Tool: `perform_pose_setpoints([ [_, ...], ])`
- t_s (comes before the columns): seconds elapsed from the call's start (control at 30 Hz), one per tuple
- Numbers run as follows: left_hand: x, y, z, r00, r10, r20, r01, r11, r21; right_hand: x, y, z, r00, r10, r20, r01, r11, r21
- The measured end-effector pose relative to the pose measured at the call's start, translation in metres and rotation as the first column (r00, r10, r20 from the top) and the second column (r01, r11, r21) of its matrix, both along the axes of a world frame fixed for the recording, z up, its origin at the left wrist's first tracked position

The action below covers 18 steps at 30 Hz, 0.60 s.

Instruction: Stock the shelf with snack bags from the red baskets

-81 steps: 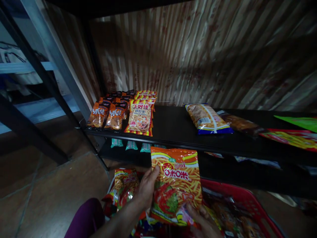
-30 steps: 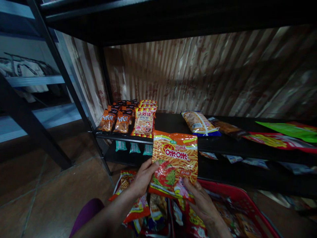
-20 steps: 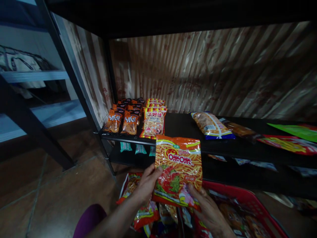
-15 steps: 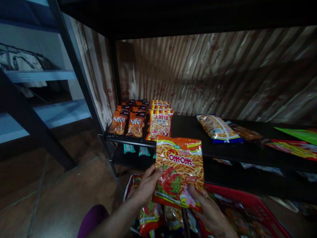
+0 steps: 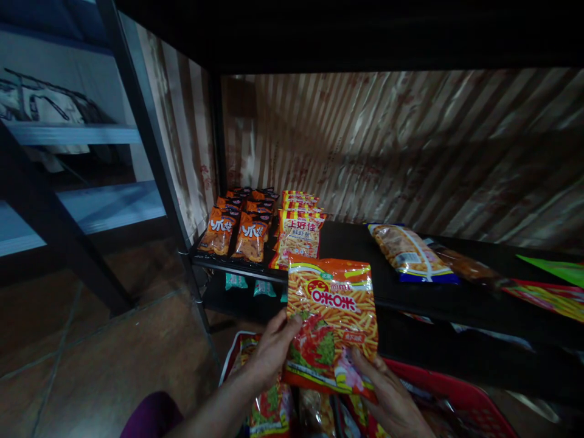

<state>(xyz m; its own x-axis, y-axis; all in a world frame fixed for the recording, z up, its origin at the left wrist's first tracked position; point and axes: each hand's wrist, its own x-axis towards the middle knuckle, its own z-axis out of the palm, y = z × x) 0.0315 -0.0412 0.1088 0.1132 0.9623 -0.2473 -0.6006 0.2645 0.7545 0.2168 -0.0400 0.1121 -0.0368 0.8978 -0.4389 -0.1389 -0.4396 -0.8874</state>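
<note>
Basically little has changed in the last second: orange packet (image 5: 331, 328) is still pinched by fingers of left hand (image 5: 274, 350) and right hand (image 5: 387, 389), before black shelf (image 5: 349, 243), above red basket (image 5: 449, 383), so not set down. Fingertips behind it hidden; basket contents partly covered, dim.

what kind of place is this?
Probably a small shop or a stockroom: orange-and-black snack packets sit lined up on a black shelf, and a red basket in front holds more packets.

left grip (image 5: 272, 348) and right grip (image 5: 384, 389) hold an orange bag (image 5: 332, 313).
</note>
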Motion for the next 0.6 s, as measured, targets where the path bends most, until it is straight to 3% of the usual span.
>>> perform_pose_setpoints([
  [0.1, 0.002, 0.004, -0.001, 0.999, 0.0, -0.042, 0.0, 1.0, 0.001, 0.001, 0.002, 0.001, 0.999, -0.042, 0.013, 0.041, 0.999, 0.005],
  [0.23, 0.005, 0.01, -0.003, 0.994, 0.02, -0.108, -0.027, 0.997, -0.066, 0.001, 0.008, 0.003, 0.996, -0.01, -0.087, 0.014, 0.999, 0.048],
  [0.37, 0.014, 0.014, -0.002, 0.998, 0.014, -0.068, -0.014, 1.0, -0.001, 0.008, 0.019, 0.003, 0.991, 0.029, -0.13, -0.026, 0.999, 0.029],
  [0.5, 0.028, 0.009, 0.006, 0.997, 0.065, -0.04, -0.065, 0.998, 0.017, 0.022, 0.027, 0.008, 0.966, 0.164, -0.199, -0.157, 0.986, 0.052],
  [0.6, 0.038, 0.001, 0.014, 0.996, 0.087, -0.033, -0.087, 0.996, 0.018, 0.034, 0.024, 0.013, 0.948, 0.188, -0.257, -0.174, 0.982, 0.077],
])
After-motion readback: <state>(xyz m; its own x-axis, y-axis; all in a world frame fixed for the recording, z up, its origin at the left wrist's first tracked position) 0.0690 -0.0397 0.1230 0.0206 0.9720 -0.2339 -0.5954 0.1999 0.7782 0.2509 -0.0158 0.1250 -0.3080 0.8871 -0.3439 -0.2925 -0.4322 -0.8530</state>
